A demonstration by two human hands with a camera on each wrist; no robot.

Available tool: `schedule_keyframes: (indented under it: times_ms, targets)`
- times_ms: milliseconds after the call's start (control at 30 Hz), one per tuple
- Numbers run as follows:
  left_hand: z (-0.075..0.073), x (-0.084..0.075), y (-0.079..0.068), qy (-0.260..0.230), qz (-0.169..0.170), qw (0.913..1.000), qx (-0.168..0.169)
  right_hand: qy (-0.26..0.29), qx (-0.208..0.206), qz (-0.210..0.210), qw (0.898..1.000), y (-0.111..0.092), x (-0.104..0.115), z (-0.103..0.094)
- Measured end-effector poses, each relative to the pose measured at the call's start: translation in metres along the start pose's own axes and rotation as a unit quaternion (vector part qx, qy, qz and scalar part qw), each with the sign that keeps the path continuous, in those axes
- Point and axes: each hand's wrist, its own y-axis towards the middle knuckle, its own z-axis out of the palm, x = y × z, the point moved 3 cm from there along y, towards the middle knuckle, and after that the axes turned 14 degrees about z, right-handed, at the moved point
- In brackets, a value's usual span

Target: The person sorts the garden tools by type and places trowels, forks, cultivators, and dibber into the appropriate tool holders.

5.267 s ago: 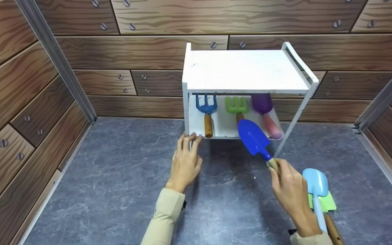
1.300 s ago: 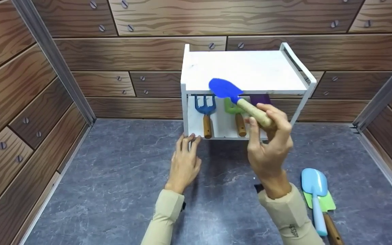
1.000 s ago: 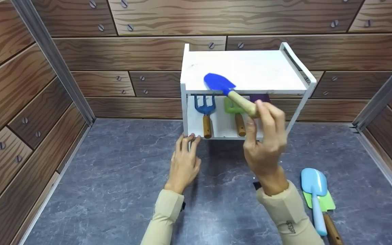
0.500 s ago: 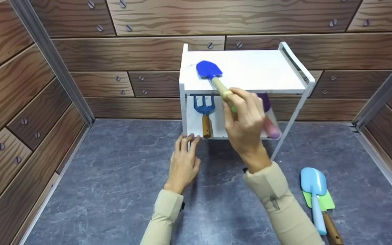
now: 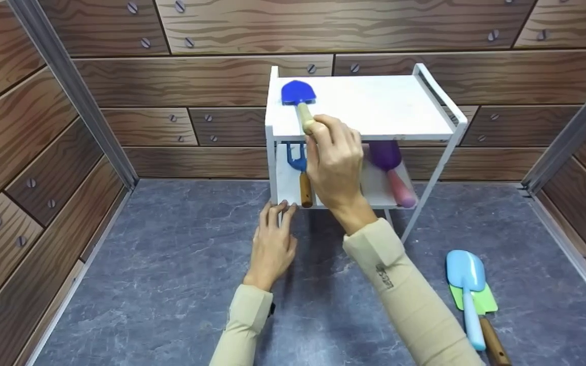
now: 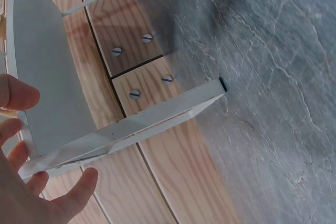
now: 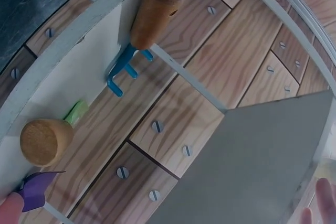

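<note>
I have the right hand (image 5: 334, 162) pinching the blue trowel (image 5: 298, 94) by its handle (image 5: 304, 118) at the left of the upper shelf (image 5: 374, 109), contact unclear; the left hand (image 5: 271, 250) touches the lower shelf (image 5: 285, 185), fingers loosely bent. Releasing with the handle overhanging could tip it off.

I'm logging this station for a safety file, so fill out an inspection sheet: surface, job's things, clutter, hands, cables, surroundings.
Surface: grey marbled floor with pale veining.
Job's things: blue trowel over the left end of the white rack's top shelf; whether it touches is unclear.
Clutter: lower shelf bears a blue fork, a green fork and a purple trowel; on the floor at right, a light-blue scoop overlaps a green-bladed tool.
Hands: right hand grips the trowel's handle; left hand touches the lower shelf's front-left corner.
Cables: nothing seen.
Surroundings: wood-patterned walls with printed screws.
</note>
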Motion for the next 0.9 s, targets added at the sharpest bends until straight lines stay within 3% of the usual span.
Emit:
schedule_keyframes:
  times_ms: [467,900]
  targets:
    - [0.001,0.0,-0.001,-0.002,0.0,1.0,-0.004,-0.034,0.052,0.013,0.998,0.004,-0.002,0.007]
    - [0.001,0.002,-0.001,-0.006,-0.004,1.0,0.003,-0.008,0.047,0.018,0.999,-0.012,-0.009,-0.017]
